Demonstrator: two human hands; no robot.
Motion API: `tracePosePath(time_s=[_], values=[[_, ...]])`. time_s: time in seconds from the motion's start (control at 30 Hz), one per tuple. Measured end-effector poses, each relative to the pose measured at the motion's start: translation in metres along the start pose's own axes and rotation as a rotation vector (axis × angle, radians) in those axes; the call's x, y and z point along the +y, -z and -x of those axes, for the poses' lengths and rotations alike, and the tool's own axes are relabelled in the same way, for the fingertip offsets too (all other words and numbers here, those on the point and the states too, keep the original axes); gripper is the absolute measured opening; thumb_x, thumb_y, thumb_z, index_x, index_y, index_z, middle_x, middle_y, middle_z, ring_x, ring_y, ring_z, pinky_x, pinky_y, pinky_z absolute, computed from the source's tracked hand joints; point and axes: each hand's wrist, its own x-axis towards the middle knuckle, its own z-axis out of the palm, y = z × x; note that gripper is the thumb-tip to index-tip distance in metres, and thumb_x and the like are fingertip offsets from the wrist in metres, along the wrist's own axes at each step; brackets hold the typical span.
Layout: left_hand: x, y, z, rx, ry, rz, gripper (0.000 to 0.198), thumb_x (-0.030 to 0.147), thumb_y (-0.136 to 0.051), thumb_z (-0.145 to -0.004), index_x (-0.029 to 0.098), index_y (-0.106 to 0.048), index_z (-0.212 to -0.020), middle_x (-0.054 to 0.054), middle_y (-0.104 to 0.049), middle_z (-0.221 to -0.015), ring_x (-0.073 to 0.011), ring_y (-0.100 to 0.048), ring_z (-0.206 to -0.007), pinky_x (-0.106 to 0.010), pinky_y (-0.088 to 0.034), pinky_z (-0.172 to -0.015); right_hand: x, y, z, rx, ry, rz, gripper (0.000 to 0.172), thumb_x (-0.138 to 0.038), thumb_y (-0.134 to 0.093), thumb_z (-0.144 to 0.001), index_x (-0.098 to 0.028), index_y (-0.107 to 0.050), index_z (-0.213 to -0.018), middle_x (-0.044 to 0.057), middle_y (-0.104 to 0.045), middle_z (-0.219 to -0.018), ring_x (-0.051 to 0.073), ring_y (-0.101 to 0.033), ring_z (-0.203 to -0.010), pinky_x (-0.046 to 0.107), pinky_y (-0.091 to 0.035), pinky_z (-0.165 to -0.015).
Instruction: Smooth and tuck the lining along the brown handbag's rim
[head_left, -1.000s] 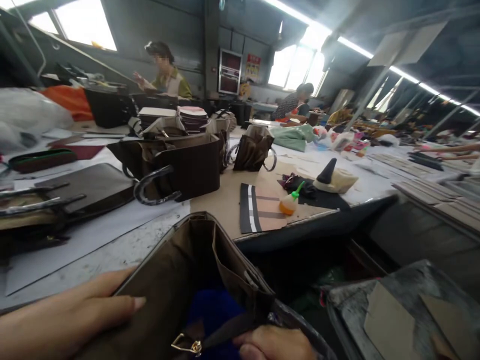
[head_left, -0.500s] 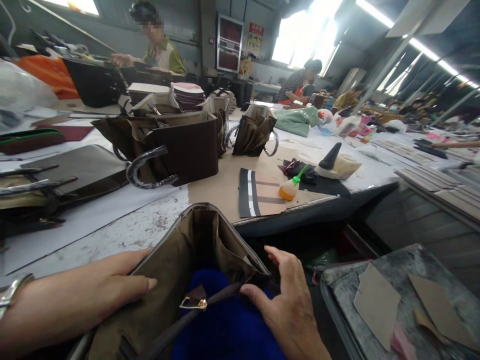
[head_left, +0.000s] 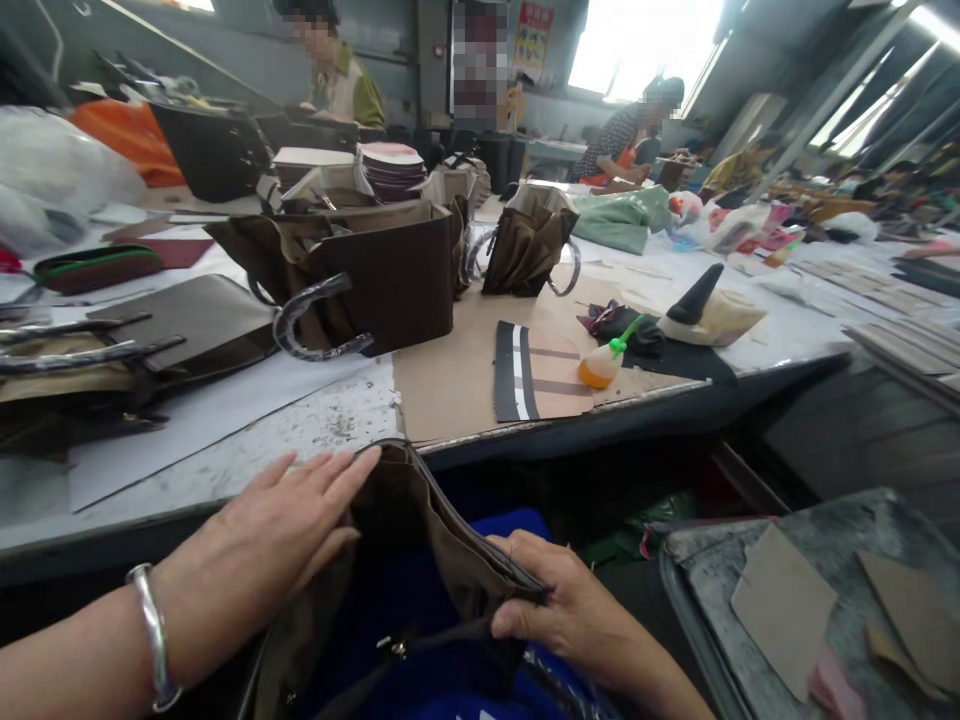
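A brown handbag [head_left: 469, 565] with its mouth open is on my lap, in front of the table's edge. A strap with a small gold-coloured clasp [head_left: 397, 648] crosses its opening. Stretched along the bag's left rim lies my left hand [head_left: 292, 515], fingers extended and thumb apart, a silver bangle on the wrist. On the other side my right hand [head_left: 551, 590] grips the right rim near its corner, thumb inside and fingers outside. Blue cloth [head_left: 510, 522] shows beneath and behind the bag. The bag's lower part is mostly hidden.
Brown handbags with wrapped handles [head_left: 390, 280] stand on the table [head_left: 330, 425]. A bottle of orange liquid [head_left: 600, 365] and a striped panel [head_left: 536, 370] lie near its edge. At right, a grey board [head_left: 705, 580] holds loose pieces. Co-workers [head_left: 345, 80] work at the back.
My left hand has moved forward and right along the rim, its fingers now flatter. My right hand has closed on the right rim. The bag has narrowed, and the view has shifted left.
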Motion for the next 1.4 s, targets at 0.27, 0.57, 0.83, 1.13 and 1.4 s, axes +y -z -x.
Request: tracePosePath(time_s=[0.27, 0.57, 0.83, 1.13, 1.4], values=[[0.046, -0.047, -0.042, -0.306, -0.483, -0.277, 0.017, 0.018, -0.046, -0.080, 0.016, -0.058, -0.092, -0.007, -0.057, -0.090, -0.0220, -0.049, -0.083, -0.035, -0.042, -0.078, 0.015, 0.010, -0.001, 0.031, -0.044, -0.239, 0.039, -0.044, -0.061, -0.072, -0.023, -0.058, -0.104, -0.001, -0.056, -0.094, 0.017, -0.050, -0.087, 0.024, -0.038, -0.078], [0.044, -0.074, -0.058, -0.110, -0.495, -0.181, 0.018, 0.014, -0.044, -0.079, 0.019, -0.056, -0.066, -0.005, -0.051, -0.109, -0.0272, -0.038, -0.107, -0.050, -0.032, -0.089, 0.035, 0.018, -0.003, 0.093, -0.078, -0.042, 0.019, -0.021, -0.052, -0.079, -0.019, -0.057, -0.098, -0.001, -0.056, -0.085, 0.015, -0.050, -0.080, 0.024, -0.038, -0.072], [0.034, -0.109, -0.079, -0.354, -0.309, -0.002, 0.016, 0.005, -0.045, -0.076, 0.015, -0.056, -0.068, -0.010, -0.052, -0.118, -0.0236, -0.031, -0.122, -0.039, -0.033, -0.100, 0.069, 0.012, 0.000, 0.208, -0.061, -0.060, 0.033, -0.018, -0.054, -0.077, -0.021, -0.052, -0.110, 0.002, -0.055, -0.104, 0.016, -0.049, -0.096, 0.027, -0.037, -0.085], [0.039, -0.112, -0.090, -0.483, -0.228, 0.052, 0.017, 0.007, -0.051, -0.075, 0.016, -0.052, -0.061, -0.008, -0.046, -0.127, -0.0202, -0.024, -0.126, -0.035, -0.030, -0.102, 0.059, 0.011, 0.004, 0.579, -0.222, 0.194, 0.015, -0.027, -0.052, -0.081, -0.017, -0.059, -0.072, 0.001, -0.056, -0.072, 0.013, -0.050, -0.067, 0.023, -0.040, -0.062], [0.043, -0.110, -0.092, -0.512, -0.201, 0.060, 0.017, 0.007, -0.052, -0.075, 0.016, -0.052, -0.059, -0.009, -0.045, -0.128, -0.0188, -0.023, -0.126, -0.032, -0.027, -0.103, 0.044, 0.006, -0.002, 0.595, 0.012, 0.867, 0.025, -0.017, -0.043, -0.084, -0.016, -0.053, -0.061, 0.005, -0.051, -0.065, 0.017, -0.044, -0.069, 0.029, -0.036, -0.064]])
